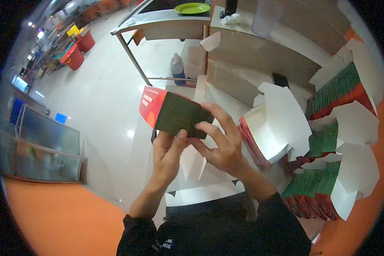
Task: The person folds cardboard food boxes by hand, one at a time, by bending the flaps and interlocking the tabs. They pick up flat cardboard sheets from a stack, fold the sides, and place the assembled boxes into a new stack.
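A folded carton, dark green on one side and red with white print on another, is held up in front of my body. My left hand grips its lower edge, with the thumb on the green side. My right hand is at its right end, fingers bent onto the green side and the thumb near the bottom edge. Below the hands lies a white card piece. Just right of my right hand stands a stack of open white cartons with red outer sides.
Nested green and red cartons with white flaps line the right side. A green plate rests on a metal-framed table. Beneath it stands a bottle. A dark phone-like object lies behind the cartons. Red buckets stand far left.
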`<control>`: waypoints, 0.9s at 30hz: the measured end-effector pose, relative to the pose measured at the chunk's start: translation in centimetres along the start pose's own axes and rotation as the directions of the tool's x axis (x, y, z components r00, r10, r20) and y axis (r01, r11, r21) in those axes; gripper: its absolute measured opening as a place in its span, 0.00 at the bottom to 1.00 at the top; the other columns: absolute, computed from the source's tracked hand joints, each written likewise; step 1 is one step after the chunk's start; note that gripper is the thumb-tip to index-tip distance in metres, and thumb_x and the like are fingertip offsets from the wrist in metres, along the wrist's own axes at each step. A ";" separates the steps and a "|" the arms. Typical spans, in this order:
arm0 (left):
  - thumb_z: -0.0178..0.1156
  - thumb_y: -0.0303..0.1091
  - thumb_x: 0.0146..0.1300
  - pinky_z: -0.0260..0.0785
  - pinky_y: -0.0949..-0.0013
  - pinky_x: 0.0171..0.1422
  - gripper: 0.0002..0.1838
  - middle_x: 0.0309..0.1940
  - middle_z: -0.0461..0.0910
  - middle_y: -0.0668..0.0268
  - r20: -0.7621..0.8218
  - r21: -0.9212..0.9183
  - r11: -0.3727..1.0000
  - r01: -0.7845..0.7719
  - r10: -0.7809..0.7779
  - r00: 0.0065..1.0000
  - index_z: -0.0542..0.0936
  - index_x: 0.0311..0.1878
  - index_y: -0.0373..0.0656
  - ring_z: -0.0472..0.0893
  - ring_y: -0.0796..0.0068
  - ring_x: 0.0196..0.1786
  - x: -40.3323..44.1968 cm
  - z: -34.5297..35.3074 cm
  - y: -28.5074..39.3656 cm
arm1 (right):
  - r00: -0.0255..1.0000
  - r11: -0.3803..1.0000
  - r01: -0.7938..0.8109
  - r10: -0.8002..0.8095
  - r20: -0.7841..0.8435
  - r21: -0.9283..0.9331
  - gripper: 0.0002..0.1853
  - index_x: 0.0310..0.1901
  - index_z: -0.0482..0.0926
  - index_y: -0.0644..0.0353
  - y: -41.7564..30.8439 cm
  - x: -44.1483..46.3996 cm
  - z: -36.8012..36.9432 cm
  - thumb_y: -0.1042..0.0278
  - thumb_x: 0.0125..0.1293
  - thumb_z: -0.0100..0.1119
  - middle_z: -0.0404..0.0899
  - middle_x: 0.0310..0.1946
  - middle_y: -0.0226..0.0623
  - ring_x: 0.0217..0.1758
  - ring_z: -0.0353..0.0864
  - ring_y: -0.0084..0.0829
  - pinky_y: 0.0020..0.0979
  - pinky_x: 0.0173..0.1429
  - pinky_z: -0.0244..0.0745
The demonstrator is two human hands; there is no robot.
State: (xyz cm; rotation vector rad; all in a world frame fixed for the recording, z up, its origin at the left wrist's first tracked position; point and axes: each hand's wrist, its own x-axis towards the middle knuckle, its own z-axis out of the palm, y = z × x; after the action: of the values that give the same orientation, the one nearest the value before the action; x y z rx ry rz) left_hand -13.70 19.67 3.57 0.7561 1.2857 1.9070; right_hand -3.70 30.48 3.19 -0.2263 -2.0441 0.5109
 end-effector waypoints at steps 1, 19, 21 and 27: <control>0.48 0.30 0.68 0.71 0.66 0.54 0.18 0.50 0.74 0.57 0.015 0.004 1.000 -0.008 0.008 1.000 0.66 0.58 0.32 0.76 0.68 0.52 0.0 0.0 0.0 | 1.000 1.000 -0.001 0.001 -0.001 -0.013 0.19 0.37 0.78 0.60 0.0 0.0 -0.2 0.69 0.42 0.74 0.72 0.54 0.49 0.56 0.73 0.48 0.41 0.56 0.71; 0.49 0.28 0.69 0.73 0.69 0.50 0.12 0.37 0.79 0.58 0.016 0.228 0.971 -0.069 0.067 0.998 0.76 0.43 0.27 0.79 0.73 0.41 -0.3 0.1 1.3 | 0.995 0.992 0.033 -0.044 -0.093 -0.121 0.22 0.38 0.79 0.58 -0.2 -0.1 -0.8 0.68 0.37 0.75 0.74 0.50 0.45 0.49 0.76 0.42 0.37 0.48 0.71; 0.50 0.27 0.67 0.73 0.71 0.48 0.10 0.35 0.80 0.59 0.040 0.310 0.947 -0.086 0.078 0.996 0.76 0.41 0.27 0.79 0.75 0.40 -0.5 0.4 1.4 | 0.992 0.993 -0.018 0.004 -0.125 -0.114 0.22 0.37 0.78 0.58 -0.5 0.1 -1.0 0.68 0.37 0.75 0.74 0.50 0.45 0.48 0.77 0.41 0.36 0.47 0.70; 0.60 0.22 0.55 0.72 0.69 0.46 0.07 0.36 0.81 0.57 0.091 0.756 0.461 -0.464 0.627 0.773 0.78 0.39 0.34 0.81 0.68 0.40 1.0 -2.1 2.3 | 0.995 0.996 -0.079 0.081 -0.066 0.033 0.21 0.38 0.78 0.58 0.2 0.9 -3.4 0.68 0.39 0.74 0.73 0.51 0.44 0.47 0.77 0.39 0.33 0.48 0.70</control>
State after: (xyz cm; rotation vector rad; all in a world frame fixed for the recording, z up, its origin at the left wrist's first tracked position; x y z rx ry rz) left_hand -16.42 18.80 5.15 1.6108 2.2398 1.9094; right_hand -1.22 31.82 5.29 -0.3037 -1.9667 0.5763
